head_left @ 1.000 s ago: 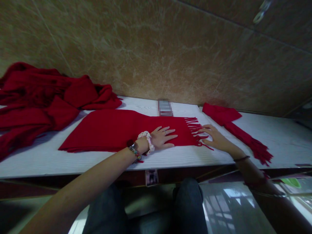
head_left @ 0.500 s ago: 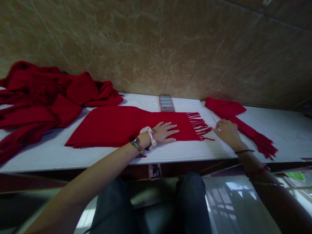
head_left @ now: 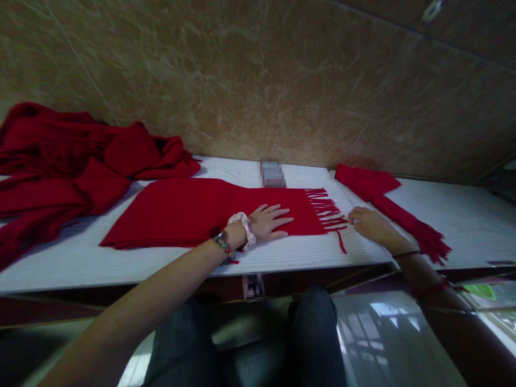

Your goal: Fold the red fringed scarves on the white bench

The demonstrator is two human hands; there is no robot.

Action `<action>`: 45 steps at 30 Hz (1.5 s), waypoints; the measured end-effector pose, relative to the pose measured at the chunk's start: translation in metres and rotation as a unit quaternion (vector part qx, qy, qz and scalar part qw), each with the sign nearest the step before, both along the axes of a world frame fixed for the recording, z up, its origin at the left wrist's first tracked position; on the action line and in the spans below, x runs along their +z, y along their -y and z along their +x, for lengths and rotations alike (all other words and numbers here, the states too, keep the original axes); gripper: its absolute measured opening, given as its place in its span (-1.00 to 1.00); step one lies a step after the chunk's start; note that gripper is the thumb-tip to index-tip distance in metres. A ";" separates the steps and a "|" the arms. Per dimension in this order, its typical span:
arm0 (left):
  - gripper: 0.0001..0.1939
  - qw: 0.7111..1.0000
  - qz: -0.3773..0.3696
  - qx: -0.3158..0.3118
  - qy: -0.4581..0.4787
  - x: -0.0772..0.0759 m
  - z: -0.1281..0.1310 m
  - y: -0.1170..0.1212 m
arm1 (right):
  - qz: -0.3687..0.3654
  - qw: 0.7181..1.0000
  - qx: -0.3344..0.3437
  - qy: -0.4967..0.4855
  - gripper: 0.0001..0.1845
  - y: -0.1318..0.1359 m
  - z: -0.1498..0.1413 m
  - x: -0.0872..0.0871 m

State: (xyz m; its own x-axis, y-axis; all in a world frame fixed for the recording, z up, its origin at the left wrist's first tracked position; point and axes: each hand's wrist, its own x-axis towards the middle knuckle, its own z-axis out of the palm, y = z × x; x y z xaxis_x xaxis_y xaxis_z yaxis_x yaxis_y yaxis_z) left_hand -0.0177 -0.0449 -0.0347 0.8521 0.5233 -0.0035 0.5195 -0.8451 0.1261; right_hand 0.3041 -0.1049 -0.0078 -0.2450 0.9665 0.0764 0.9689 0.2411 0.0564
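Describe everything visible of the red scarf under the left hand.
The red scarf looks like soft cloth, folded in layers and lying flat on the white tabletop, wide at its left end, narrower toward the fringe at right. One strand bends toward the near edge. The left hand lies spread on it; the right hand is by the fringe tips, contact unclear.

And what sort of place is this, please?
Probably an indoor workroom or a shop's back room, though I cannot be sure: a long white tabletop against a brown tiled wall, with a heap of red cloth beside a fringed red scarf.
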 end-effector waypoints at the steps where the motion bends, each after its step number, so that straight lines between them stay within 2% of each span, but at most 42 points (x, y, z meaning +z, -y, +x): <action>1: -0.49 1.000 0.000 -0.002 0.002 0.000 0.000 0.000 | 0.015 1.000 -0.006 -0.010 -0.74 0.001 0.003 0.003; 4: -0.49 1.000 -0.001 -0.001 0.002 0.000 0.000 0.000 | 0.057 0.993 0.053 -0.084 -0.77 0.005 -0.015 0.007; 6: -0.49 1.000 0.001 0.001 -0.004 0.001 0.000 0.000 | 0.028 0.985 0.124 -0.113 -0.80 0.007 -0.037 0.005; 8: -0.49 1.000 0.006 0.001 -0.007 0.001 0.000 0.000 | -0.021 0.982 0.160 -0.096 -0.79 0.007 -0.049 0.000; 10: -0.49 1.000 0.010 -0.001 -0.006 0.000 -0.001 0.000 | -0.037 0.989 0.132 -0.050 -0.79 0.004 -0.043 -0.004; 14: -0.49 1.000 0.011 -0.001 0.001 -0.002 -0.001 -0.001 | -0.009 0.999 0.033 0.016 -0.79 0.000 0.003 0.002; 17: -0.49 1.000 0.008 0.001 0.003 -0.001 0.000 0.000 | 0.010 0.999 0.036 0.014 -0.80 -0.004 0.011 0.015; 20: -0.49 1.000 0.006 0.020 0.006 0.004 0.002 0.002 | 0.076 0.994 0.070 -0.047 -0.77 -0.014 -0.026 0.019; 22: -0.49 0.995 0.021 0.091 0.032 0.007 0.002 0.003 | 0.127 0.982 0.091 -0.104 -0.64 -0.023 -0.062 0.011; 24: -0.48 0.981 0.037 0.186 0.047 0.007 0.000 0.003 | 0.107 0.984 0.094 -0.108 -0.53 -0.031 -0.090 -0.004; 26: -0.45 0.968 0.035 0.246 0.029 0.006 -0.002 0.002 | 0.060 0.991 0.089 -0.079 -0.49 -0.035 -0.100 -0.022; 28: -0.43 0.966 0.019 0.257 0.001 0.004 -0.003 0.001 | 0.034 0.996 0.063 -0.047 -0.48 -0.034 -0.088 -0.037; 30: -0.42 0.967 0.013 0.256 -0.005 0.002 -0.003 0.000 | 0.027 0.999 0.005 -0.023 -0.48 -0.030 -0.061 -0.045; 33: -0.41 0.967 0.008 0.255 -0.001 0.001 -0.002 -0.001 | 0.023 0.994 -0.102 0.017 -0.50 -0.028 -0.022 -0.043; 35: -0.41 0.967 0.007 0.256 -0.001 0.000 -0.002 -0.001 | 0.056 0.989 -0.134 0.025 -0.50 -0.032 -0.015 -0.036; 38: -0.42 0.967 0.012 0.255 -0.003 0.002 -0.002 0.000 | 0.096 0.991 -0.092 -0.016 -0.47 -0.049 -0.043 -0.025; 42: -0.43 0.967 0.010 0.254 -0.011 0.006 -0.003 0.003 | 0.052 0.997 0.012 -0.057 -0.47 -0.081 -0.096 -0.027; 45: -0.43 0.968 0.007 0.252 -0.012 0.007 -0.004 0.004 | 0.026 0.998 -0.009 -0.052 -0.49 -0.095 -0.099 -0.039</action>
State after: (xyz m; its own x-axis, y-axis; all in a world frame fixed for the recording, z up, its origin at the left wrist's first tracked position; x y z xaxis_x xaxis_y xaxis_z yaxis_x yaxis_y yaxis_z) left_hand -0.0217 -0.0486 -0.0276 0.4881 0.8728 -0.0094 0.8689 -0.4848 0.0999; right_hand 0.2055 -0.0104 -0.0466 -0.2166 0.9646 0.1504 0.9741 0.2238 -0.0322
